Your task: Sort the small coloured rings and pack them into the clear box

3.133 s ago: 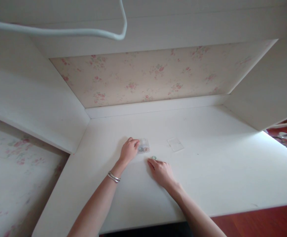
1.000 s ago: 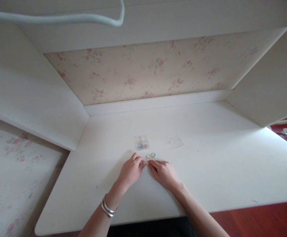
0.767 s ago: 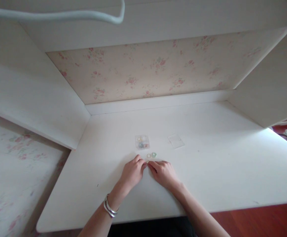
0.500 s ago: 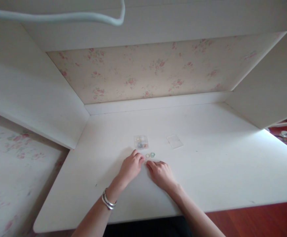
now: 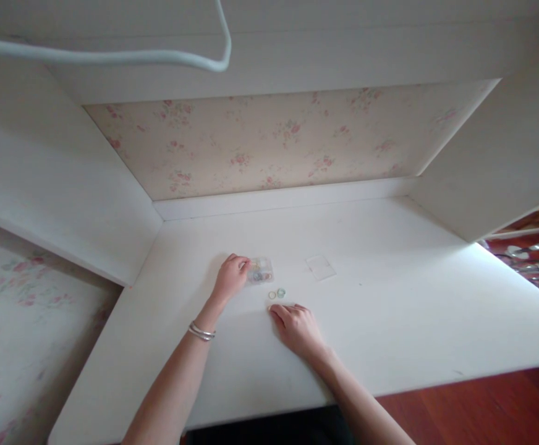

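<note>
My left hand [image 5: 231, 275] is at the left side of a small clear plastic box [image 5: 270, 267] with compartments, its thumb and fingers pinched together at the box's edge. Whatever lies between those fingertips is too small to make out. Several rings or similar small pieces sit inside the box. In front of it, side by side on the white desk, lie a thin gold-coloured ring [image 5: 272, 298] and a pale green ring [image 5: 281, 296]. My right hand [image 5: 297, 326] rests on the desk just below these two, fingers curled, thumb and fingertip pressed together; their contents are hidden.
A clear flat lid [image 5: 321, 267] lies on the desk [image 5: 413, 309] to the right of the box. White side panels and a flowered back wall [image 5: 292, 142] enclose the desk. Overhead runs a white cable or rod [image 5: 112, 57]. Shiny metal items [image 5: 529, 259] show beyond the right edge.
My left hand has moved up and left, from beside the rings to the box's left edge. My right hand stays near the rings. The whole view has shifted slightly.
</note>
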A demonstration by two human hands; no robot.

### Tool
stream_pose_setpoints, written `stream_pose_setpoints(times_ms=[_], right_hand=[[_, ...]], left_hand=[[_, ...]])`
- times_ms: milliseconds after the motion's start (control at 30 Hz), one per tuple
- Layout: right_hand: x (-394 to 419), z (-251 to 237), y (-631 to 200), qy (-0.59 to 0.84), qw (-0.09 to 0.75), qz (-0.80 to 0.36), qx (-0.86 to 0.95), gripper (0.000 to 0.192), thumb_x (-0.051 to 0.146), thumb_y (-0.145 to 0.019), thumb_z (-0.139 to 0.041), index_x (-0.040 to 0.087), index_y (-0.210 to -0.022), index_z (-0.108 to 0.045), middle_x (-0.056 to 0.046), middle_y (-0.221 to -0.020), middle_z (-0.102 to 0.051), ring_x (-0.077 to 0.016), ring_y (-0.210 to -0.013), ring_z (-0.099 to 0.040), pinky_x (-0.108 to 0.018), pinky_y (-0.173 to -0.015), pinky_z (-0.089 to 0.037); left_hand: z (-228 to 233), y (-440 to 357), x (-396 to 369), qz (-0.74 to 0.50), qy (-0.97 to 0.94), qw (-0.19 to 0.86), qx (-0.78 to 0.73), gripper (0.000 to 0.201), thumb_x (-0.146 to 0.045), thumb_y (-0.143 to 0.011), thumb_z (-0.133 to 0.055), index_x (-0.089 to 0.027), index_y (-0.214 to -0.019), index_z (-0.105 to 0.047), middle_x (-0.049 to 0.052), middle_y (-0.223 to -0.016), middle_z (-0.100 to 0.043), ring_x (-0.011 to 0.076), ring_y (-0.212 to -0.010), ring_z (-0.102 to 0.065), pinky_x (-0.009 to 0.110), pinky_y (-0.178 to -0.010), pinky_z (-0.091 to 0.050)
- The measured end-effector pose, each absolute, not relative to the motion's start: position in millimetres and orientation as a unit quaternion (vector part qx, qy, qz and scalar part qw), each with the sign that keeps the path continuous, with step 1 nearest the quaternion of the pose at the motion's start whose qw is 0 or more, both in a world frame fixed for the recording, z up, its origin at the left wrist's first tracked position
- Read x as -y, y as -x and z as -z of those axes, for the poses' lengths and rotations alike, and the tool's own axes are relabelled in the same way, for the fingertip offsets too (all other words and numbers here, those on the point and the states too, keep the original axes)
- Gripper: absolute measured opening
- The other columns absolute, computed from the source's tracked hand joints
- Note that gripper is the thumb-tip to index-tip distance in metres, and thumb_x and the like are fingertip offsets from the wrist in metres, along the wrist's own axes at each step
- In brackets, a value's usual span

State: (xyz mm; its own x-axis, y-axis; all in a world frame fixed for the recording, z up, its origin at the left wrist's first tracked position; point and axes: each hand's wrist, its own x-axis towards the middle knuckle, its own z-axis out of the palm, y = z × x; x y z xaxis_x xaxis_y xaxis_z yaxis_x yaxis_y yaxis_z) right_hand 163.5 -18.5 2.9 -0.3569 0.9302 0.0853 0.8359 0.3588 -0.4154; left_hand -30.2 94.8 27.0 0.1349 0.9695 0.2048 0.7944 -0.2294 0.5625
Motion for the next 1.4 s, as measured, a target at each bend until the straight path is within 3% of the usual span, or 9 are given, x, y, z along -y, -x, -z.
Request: stream_pose_setpoints(times_ms=[267,500,733,900,1067,1200,1400], right_hand=[[-6.2,-19.0,-155.0,0.583,0.214,-0.180,0.763,0.031,0.032,-0.096,-0.032,0.024,-0.097,-0.062,-0.001,-0.086,-0.070,-0.0139,-0.077,-0.062,-0.021,-0.070,-0.037],[-68.1,-42.7,-130.0,0.581,0.183,-0.130,0.782,0.031,0.031,-0.095,-0.033,0.026,-0.102,-0.063,-0.002,-0.093,-0.070,-0.0153,-0.081,-0.062,-0.023,-0.072,-0.036],[-89.8,-38.9,-121.2,0.586,0.146,-0.118,0.788,0.034,0.032,-0.094,-0.032,0.025,-0.093,-0.066,-0.002,-0.091,-0.070,-0.0144,-0.080,-0.062,-0.022,-0.067,-0.035],[-75.8,-35.4,-151.8,0.627,0.228,-0.132,0.733,0.034,0.035,-0.093,-0.033,0.025,-0.097,-0.065,-0.003,-0.083,-0.070,-0.0146,-0.074,-0.062,-0.021,-0.063,-0.036],[-44.4,-23.7,-181.4,0.616,0.284,-0.199,0.708,0.035,0.041,-0.091,-0.037,0.022,-0.092,-0.066,-0.001,-0.068,-0.066,-0.0131,-0.060,-0.058,-0.021,-0.057,-0.037],[-21.1,-12.5,-190.7,0.599,0.266,-0.223,0.722,0.032,0.040,-0.089,-0.040,0.022,-0.095,-0.067,-0.002,-0.073,-0.068,-0.0136,-0.063,-0.059,-0.022,-0.060,-0.040],[-11.8,-4.3,-190.9,0.557,0.193,-0.162,0.791,0.030,0.034,-0.091,-0.040,0.025,-0.104,-0.065,-0.003,-0.090,-0.070,-0.0160,-0.081,-0.062,-0.027,-0.077,-0.040]], left_hand=[[-21.3,47.4,-38.9,-0.322,-0.675,0.245,-0.617,0.029,-0.038,-0.087,-0.045,-0.017,-0.088,-0.064,0.002,-0.077,-0.059,0.0132,-0.069,-0.054,0.024,-0.067,-0.044],[-18.5,34.0,0.7,-0.300,-0.704,0.297,-0.570,0.023,-0.030,-0.088,-0.044,-0.018,-0.086,-0.064,0.003,-0.082,-0.061,0.0129,-0.073,-0.057,0.023,-0.068,-0.045],[-22.1,7.5,10.3,-0.218,-0.757,0.244,-0.566,0.018,-0.024,-0.089,-0.044,-0.022,-0.096,-0.060,0.003,-0.097,-0.060,0.0125,-0.080,-0.060,0.023,-0.073,-0.047],[-24.2,-8.5,4.4,-0.159,-0.786,0.177,-0.571,0.020,-0.026,-0.089,-0.046,-0.025,-0.107,-0.056,0.002,-0.102,-0.058,0.0150,-0.089,-0.060,0.024,-0.074,-0.046],[-21.5,-15.4,-1.7,-0.118,-0.802,0.144,-0.567,0.021,-0.025,-0.093,-0.038,-0.023,-0.095,-0.059,0.003,-0.097,-0.057,0.0155,-0.085,-0.060,0.025,-0.071,-0.045],[-16.5,-15.4,-1.2,-0.101,-0.809,0.137,-0.563,0.024,-0.022,-0.094,-0.034,-0.022,-0.092,-0.058,0.003,-0.094,-0.058,0.0150,-0.079,-0.060,0.025,-0.067,-0.044],[-29.1,-6.9,-12.7,-0.131,-0.789,0.150,-0.582,0.017,-0.024,-0.093,-0.039,-0.023,-0.093,-0.056,0.002,-0.097,-0.057,0.0134,-0.081,-0.060,0.023,-0.068,-0.043]])
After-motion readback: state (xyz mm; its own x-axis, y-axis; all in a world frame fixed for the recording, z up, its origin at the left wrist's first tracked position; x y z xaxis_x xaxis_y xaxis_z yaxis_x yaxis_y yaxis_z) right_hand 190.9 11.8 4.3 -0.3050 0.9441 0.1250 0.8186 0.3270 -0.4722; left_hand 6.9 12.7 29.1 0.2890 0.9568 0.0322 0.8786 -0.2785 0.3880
